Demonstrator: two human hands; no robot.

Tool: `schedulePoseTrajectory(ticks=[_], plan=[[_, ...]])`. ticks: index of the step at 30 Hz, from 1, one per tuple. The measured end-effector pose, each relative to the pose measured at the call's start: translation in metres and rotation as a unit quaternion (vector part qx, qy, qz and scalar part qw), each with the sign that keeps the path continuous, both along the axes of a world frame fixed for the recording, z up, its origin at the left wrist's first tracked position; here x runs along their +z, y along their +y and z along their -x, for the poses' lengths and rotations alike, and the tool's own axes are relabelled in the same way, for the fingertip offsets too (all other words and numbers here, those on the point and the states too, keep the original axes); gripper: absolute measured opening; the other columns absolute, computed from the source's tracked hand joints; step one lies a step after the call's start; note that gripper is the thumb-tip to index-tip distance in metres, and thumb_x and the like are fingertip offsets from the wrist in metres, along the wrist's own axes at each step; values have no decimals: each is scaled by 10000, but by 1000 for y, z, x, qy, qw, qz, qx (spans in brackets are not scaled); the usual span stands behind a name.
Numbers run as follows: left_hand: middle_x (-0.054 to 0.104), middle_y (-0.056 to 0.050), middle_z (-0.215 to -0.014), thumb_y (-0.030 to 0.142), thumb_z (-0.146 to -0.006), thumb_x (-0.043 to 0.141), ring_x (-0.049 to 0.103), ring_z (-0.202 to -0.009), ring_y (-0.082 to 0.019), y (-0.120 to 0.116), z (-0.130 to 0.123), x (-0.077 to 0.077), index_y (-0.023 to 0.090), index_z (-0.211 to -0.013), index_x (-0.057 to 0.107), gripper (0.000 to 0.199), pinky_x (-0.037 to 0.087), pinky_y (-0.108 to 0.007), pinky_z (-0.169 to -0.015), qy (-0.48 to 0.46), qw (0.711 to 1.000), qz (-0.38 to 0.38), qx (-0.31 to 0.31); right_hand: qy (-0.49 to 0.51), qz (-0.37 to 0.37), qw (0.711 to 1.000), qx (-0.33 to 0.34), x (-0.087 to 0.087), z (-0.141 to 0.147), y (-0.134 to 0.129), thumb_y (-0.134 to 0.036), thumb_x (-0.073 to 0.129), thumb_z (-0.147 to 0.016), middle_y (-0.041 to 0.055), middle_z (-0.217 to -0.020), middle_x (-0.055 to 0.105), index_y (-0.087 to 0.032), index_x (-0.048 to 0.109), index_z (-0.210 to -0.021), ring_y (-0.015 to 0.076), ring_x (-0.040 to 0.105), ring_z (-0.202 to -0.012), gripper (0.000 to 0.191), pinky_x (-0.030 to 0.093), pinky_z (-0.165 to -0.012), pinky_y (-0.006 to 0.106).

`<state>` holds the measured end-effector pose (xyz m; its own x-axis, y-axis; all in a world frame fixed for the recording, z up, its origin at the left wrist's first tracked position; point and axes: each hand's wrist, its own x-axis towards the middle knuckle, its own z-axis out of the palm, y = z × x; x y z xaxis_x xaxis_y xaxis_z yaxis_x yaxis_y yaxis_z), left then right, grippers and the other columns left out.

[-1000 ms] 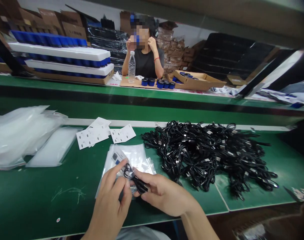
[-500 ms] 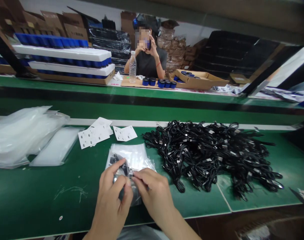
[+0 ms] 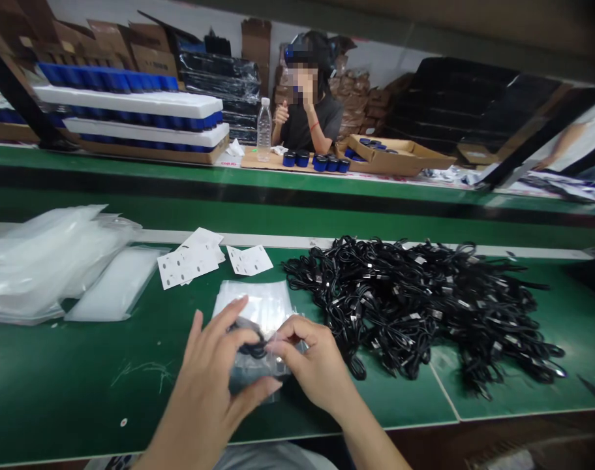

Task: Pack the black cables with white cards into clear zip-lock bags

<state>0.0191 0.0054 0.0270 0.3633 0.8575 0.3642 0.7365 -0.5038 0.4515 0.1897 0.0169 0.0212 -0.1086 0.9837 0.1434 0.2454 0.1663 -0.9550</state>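
Note:
A coiled black cable (image 3: 251,348) lies over a stack of clear plastic bags (image 3: 229,294) near the table's front edge. My left hand (image 3: 202,375) has its fingers spread and its thumb stretched away; the index finger touches the coil. With thumb and fingertips, my right hand (image 3: 314,359) pinches the edge of a clear plastic bag (image 3: 279,365) beside the coil. The coil seems partly inside this bag, but glare and fingers hide how far.
A large heap of black cables (image 3: 400,307) covers the right of the green table (image 3: 82,391). Printed white cards (image 3: 190,259) lie behind the bags, and filled translucent packs (image 3: 57,261) at left. Across the partition, a person (image 3: 310,117) sits beside a bottle (image 3: 263,130) and blue-black round items (image 3: 321,162).
My left thumb has moved away from the fingers, and the hand has opened. The cable coil sits closer to my right fingertips. Opposite, the person's hands have moved apart.

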Motion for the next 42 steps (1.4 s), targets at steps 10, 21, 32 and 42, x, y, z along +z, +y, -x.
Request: schedulePoseTrajectory(ticks=[10,21,32,42], plan=[[597,35,-600,491,-777,563,556,-533,-127,10,7,26,237,-694,610,271,432,-185,-474,-136,951,272,53,182,115,976,23,13,2,-11,-244,668,-736,18,-775,659,-178,623,-923,146,609,-692,203,482,-637,242],[651,20,-674,474,-787,561,584,-577,-132,6,8,16,258,-771,675,245,463,-179,-526,-238,931,266,82,37,56,997,-41,20,-6,-16,-221,688,-727,-23,-603,611,-176,617,-634,121,544,-574,125,417,-554,211],[629,-1,-713,396,-810,561,579,-646,-147,1,6,17,224,-684,654,233,423,-210,-553,-244,943,207,88,-45,-35,998,3,23,-14,-20,-200,533,-865,1,-699,594,-182,595,-740,136,550,-659,141,415,-626,238],[507,36,-651,416,-832,514,476,-516,-95,-8,-10,15,212,-673,548,260,375,-190,-464,-344,907,207,124,23,-31,999,10,17,1,-18,-218,502,-881,15,-770,585,-187,601,-796,149,551,-725,134,421,-663,242]])
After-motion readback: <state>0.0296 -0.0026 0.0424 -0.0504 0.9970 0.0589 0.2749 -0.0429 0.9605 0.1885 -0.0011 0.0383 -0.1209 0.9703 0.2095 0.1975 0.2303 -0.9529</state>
